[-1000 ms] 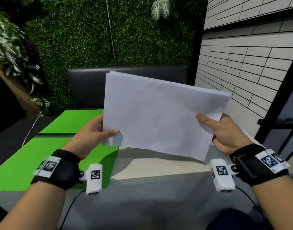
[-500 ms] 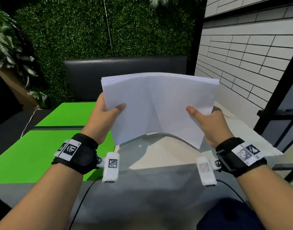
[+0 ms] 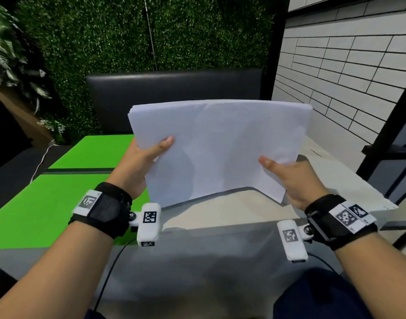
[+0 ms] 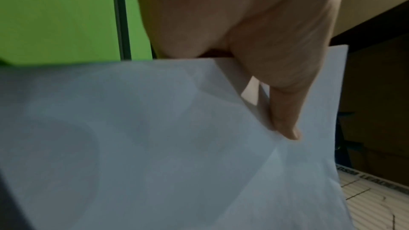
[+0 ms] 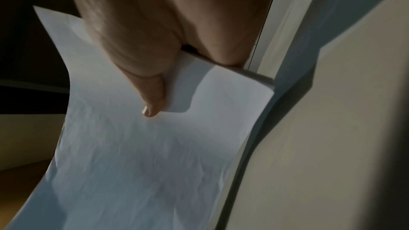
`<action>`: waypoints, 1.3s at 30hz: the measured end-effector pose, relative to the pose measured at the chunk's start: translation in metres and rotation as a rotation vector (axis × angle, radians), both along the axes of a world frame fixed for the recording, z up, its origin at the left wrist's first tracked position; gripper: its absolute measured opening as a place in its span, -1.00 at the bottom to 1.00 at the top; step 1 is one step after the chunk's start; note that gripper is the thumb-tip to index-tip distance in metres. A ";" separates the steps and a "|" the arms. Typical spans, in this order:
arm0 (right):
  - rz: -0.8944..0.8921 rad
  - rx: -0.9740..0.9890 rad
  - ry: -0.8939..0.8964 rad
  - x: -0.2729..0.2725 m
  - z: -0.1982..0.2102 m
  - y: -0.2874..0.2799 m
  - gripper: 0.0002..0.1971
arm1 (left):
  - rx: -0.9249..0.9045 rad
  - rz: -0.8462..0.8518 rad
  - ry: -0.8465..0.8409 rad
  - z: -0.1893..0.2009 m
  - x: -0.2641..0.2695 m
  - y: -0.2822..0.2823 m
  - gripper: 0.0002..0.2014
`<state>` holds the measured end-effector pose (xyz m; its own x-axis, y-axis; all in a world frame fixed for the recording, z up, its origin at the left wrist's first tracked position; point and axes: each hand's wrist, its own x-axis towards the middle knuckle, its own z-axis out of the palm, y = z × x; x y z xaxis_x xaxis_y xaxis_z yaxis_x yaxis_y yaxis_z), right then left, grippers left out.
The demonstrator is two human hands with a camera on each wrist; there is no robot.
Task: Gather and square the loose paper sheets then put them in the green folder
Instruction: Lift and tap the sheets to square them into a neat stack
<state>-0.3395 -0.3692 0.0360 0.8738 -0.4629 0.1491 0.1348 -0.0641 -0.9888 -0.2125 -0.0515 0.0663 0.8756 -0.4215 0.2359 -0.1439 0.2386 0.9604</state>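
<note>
sheets gathered, squaring underway, filing still to do

both hands are holding the paper stack upright above the table. the left hand is pinching its left edge, the right hand its right, thumbs in front. the edges are looking nearly even, the middle bowing. the green folder is lying open at the left, with no paper showing in it. judgement: gathering done; final squaring and insertion remaining.
</note>
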 end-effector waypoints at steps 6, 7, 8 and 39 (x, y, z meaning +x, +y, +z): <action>0.016 -0.028 0.135 -0.001 -0.009 -0.004 -0.59 | 0.212 0.053 -0.021 -0.007 -0.005 0.003 -0.70; 0.052 -0.020 0.144 -0.002 -0.006 -0.006 -0.67 | 0.224 0.077 -0.050 -0.005 -0.005 0.003 -0.72; 0.072 -0.019 0.140 -0.004 -0.001 -0.006 -0.76 | 0.227 0.104 -0.073 -0.004 -0.005 0.003 -0.73; 0.105 0.118 -0.281 -0.001 0.071 0.032 -0.75 | 0.183 -0.039 -0.184 0.050 -0.033 -0.006 -0.61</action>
